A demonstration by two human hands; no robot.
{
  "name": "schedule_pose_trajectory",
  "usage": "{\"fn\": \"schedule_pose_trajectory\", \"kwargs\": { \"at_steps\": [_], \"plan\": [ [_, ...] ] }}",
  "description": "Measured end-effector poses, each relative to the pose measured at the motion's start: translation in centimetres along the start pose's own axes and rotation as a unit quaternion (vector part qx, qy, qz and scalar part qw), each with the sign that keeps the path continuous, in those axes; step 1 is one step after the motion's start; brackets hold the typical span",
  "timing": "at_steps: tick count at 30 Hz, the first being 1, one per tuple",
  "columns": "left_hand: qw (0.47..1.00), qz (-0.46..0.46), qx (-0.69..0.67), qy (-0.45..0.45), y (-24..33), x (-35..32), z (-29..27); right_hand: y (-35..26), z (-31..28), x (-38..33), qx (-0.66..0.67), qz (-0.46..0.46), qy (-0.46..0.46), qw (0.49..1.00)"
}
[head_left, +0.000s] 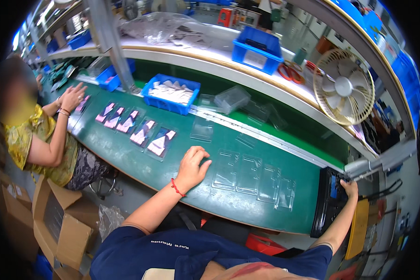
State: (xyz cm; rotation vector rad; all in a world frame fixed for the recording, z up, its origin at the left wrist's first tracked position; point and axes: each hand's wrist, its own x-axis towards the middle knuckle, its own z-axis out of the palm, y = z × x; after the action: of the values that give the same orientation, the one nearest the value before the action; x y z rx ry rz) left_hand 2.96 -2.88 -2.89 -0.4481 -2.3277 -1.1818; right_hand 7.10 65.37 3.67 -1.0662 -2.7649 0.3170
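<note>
My left hand (192, 167) hovers over the green table, fingers loosely bent, thumb apart, nothing held. Just right of it, several clear plastic blister shells (225, 175) lie in a row. Another clear shell (202, 129) rests farther back. At the table's right end stands a black tray (323, 205) with dark pieces inside. My right hand (350, 189) is at that tray's far right edge; its fingers are mostly hidden, so their grip does not show. Left of my left hand, several clear packs with pink and dark pieces (157, 143) form a line.
A blue bin (170, 94) of white pieces stands at the table's back. Clear plastic boxes (233, 99) lie beside it. The shelf above holds another blue bin (258, 49) and a fan (343, 87). A co-worker (46, 140) sits at left, near open cardboard boxes (63, 224).
</note>
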Motion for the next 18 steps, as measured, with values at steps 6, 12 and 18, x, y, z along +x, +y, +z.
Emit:
{"fn": "schedule_pose_trajectory", "kwargs": {
  "at_steps": [6,12,18],
  "plan": [
    [1.0,0.009,-0.021,0.0,0.2,0.0,0.6,3.1,-0.5,-1.2,0.053,-0.059,-0.008,0.997],
    [1.0,0.004,-0.026,-0.001,0.0,-0.4,0.2,-7.0,-4.1,-7.2,-0.129,0.0,0.111,0.985],
    [1.0,0.012,-0.028,-0.001,0.4,0.0,0.3,-7.0,1.1,-5.8,-0.033,-0.126,0.13,0.983]
  ]
}}
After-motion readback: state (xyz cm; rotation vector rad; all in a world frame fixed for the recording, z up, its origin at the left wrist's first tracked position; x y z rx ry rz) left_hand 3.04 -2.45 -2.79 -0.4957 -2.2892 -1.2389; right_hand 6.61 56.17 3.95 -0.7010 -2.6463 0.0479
